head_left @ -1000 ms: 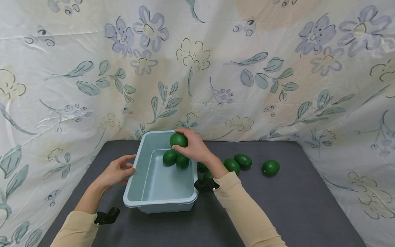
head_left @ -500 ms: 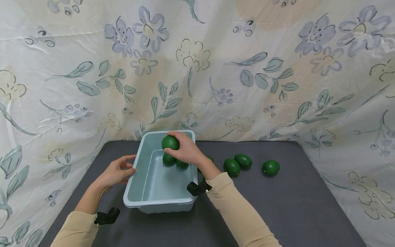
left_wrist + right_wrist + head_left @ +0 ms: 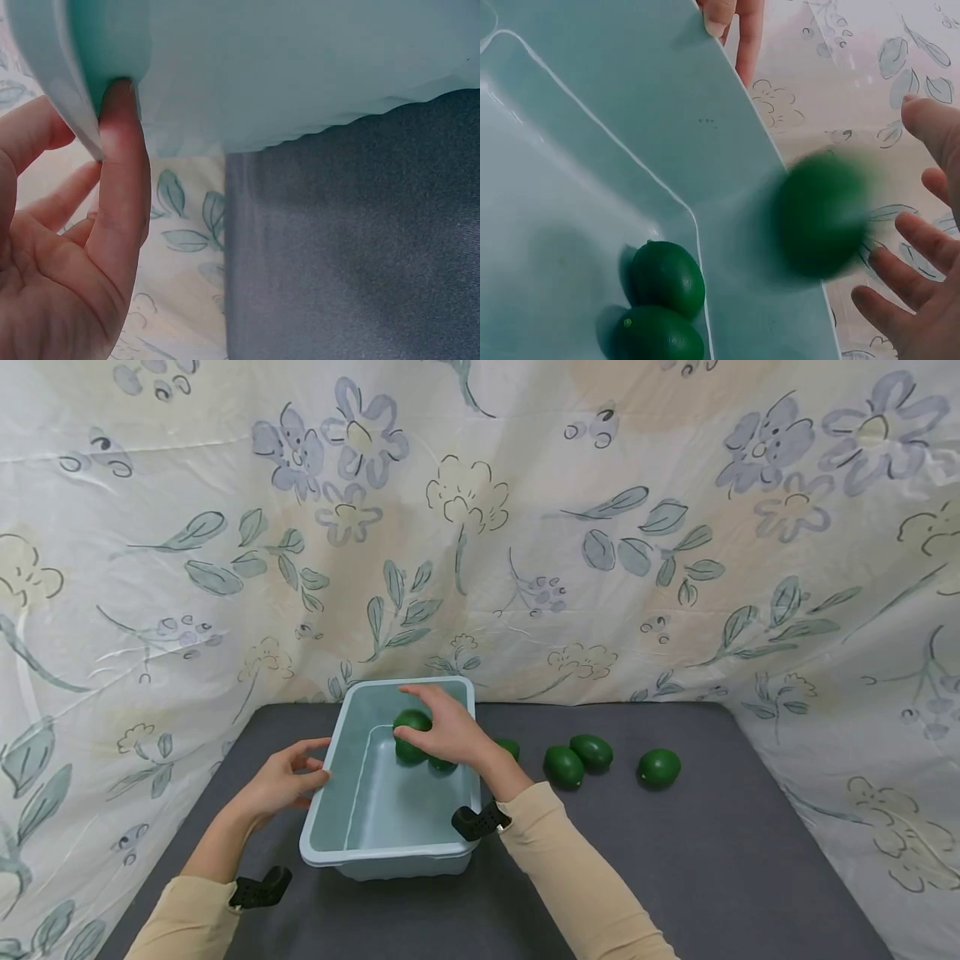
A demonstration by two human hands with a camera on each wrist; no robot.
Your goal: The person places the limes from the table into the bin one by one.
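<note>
- Head view: the right hand (image 3: 444,731) reaches into the pale blue-green plastic tub (image 3: 339,793) from about 4 o'clock, its sleeve crossing the tub's right rim, and arches over a dark green lime-shaped fruit (image 3: 412,721) at the tub's far end. From here I cannot tell whether the fingers touch the fruit.
- The left hand (image 3: 288,775) lies at 9 o'clock of the tub, fingers loosely bent, fingertips at its left rim.
- Two more green fruits (image 3: 408,751) sit low in the tub beneath the right hand, one mostly covered by it.
- On the dark grey table mat (image 3: 712,860), at 3 o'clock of the tub, lie four loose green fruits (image 3: 563,767); the nearest is half hidden behind the right wrist, two touch each other, and one lies apart further right.
- A flower-printed cloth backdrop (image 3: 525,527) closes in the scene behind and on both sides.
- Left wrist view: the left hand (image 3: 71,255) has one straight finger (image 3: 120,172) pressed under the tub's rim (image 3: 64,90); the other fingers are relaxed and grip nothing. The tub's wall fills the top, the mat the lower right.
- Right wrist view: the right hand (image 3: 922,285) is spread at 4 o'clock, fingers extended. The fruit (image 3: 821,214) is a blurred green shape just beside the fingertips, above the tub's corner, with no finger curled round it.
- Two sharp green fruits (image 3: 664,296) rest touching in the tub's bottom at 7 o'clock. Left-hand fingertips (image 3: 731,22) show at the rim at 12 o'clock.
</note>
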